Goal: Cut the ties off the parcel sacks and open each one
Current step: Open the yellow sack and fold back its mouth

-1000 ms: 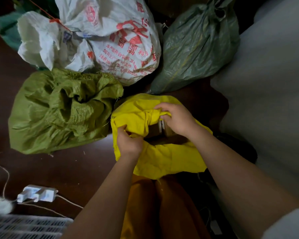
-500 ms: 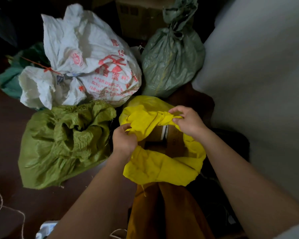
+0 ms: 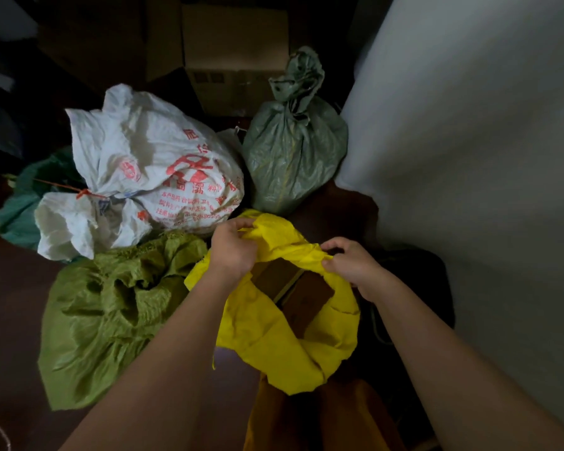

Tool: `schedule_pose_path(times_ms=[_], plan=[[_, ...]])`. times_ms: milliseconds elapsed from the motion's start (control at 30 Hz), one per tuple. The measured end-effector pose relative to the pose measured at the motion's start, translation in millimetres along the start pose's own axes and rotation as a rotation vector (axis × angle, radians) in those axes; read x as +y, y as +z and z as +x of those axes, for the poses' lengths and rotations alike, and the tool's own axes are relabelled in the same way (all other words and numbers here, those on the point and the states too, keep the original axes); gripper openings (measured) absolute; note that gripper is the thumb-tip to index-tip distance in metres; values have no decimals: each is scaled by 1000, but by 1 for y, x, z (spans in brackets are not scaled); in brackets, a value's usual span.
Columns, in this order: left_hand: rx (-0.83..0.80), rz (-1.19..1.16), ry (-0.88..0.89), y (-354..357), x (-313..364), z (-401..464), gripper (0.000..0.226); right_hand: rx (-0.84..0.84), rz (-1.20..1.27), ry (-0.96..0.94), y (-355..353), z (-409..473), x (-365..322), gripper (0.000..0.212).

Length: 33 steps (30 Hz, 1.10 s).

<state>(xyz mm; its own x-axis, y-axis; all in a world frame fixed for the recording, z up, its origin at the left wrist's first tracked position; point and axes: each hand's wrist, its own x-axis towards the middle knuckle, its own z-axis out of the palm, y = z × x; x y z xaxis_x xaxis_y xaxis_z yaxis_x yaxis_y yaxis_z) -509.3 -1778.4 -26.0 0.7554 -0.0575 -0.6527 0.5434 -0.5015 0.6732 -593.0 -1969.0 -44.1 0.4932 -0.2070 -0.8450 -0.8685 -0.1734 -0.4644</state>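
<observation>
- The left hand (image 3: 232,252) grips the far edge of the yellow sack (image 3: 274,346); the right hand (image 3: 352,265) pinches the rim on the opposite side.
- The sack's mouth gapes between the 2 hands — brown cardboard parcels (image 3: 293,291) show inside.
- Just left lies an olive-green sack (image 3: 105,314), its top crumpled.
- Behind it, a white sack (image 3: 150,164) with red print, its neck bound by a red tie (image 3: 84,193).
- A grey-green sack (image 3: 290,157) stands upright, neck knotted — a cardboard box (image 3: 235,53) behind it.
</observation>
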Motion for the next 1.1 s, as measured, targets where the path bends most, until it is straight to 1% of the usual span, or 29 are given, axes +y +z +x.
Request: schedule_pose_path(times_ms=[167, 233, 333, 400, 467, 567, 600, 633, 667, 700, 733, 767, 800, 867, 900, 967, 1033, 1067, 1100], plan=[[-49, 40, 56, 22, -4, 9, 49, 54, 45, 22, -3, 11, 21, 27], [-63, 43, 42, 32, -17, 10, 49, 36, 49, 35, 1, 19, 38, 25], [-46, -6, 15, 46, -39, 10, 50, 12, 52, 36, 8, 32, 59, 25], [-31, -70, 12, 51, -50, 10, 52, 28, 61, -32, 11, 40, 62, 30], [-11, -111, 15, 53, -56, 12, 53, 46, -27, -188, 13, 47, 58, 46], [15, -122, 50, 54, -60, 14, 52, 135, -395, -463, 22, 52, 42, 92], [12, -114, 68, 53, -61, 14, 52, 157, -487, -543, 28, 53, 34, 104], [6, -99, 91, 53, -61, 15, 52, 157, -552, -620, 33, 55, 26, 112], [0, -94, 112, 52, -61, 15, 52, 134, -604, -690, 38, 58, 19, 115], [2, -95, 128, 51, -61, 14, 52, 93, -639, -753, 43, 62, 14, 112], [14, -110, 136, 49, -61, 13, 51, 41, -648, -803, 46, 66, 10, 103], [55, -105, 152, 47, -63, 11, 48, -5, -628, -833, 48, 70, 7, 89], [130, -41, 169, 45, -67, 9, 45, -34, -598, -844, 48, 74, 5, 76], [329, 295, 149, 42, -80, 1, 40, -31, -564, -840, 46, 78, 2, 62], [403, 448, 99, 41, -87, -4, 46, -18, -559, -837, 45, 79, 1, 58], [455, 596, -27, 47, -100, -17, 73, -6, -560, -846, 42, 82, -2, 52], [443, 616, -155, 56, -110, -28, 93, -37, -574, -844, 40, 84, -4, 49], [431, 576, -205, 60, -114, -31, 98, -65, -577, -835, 38, 85, -5, 50], [421, 492, -219, 63, -116, -33, 101, -93, -579, -826, 36, 86, -5, 52]])
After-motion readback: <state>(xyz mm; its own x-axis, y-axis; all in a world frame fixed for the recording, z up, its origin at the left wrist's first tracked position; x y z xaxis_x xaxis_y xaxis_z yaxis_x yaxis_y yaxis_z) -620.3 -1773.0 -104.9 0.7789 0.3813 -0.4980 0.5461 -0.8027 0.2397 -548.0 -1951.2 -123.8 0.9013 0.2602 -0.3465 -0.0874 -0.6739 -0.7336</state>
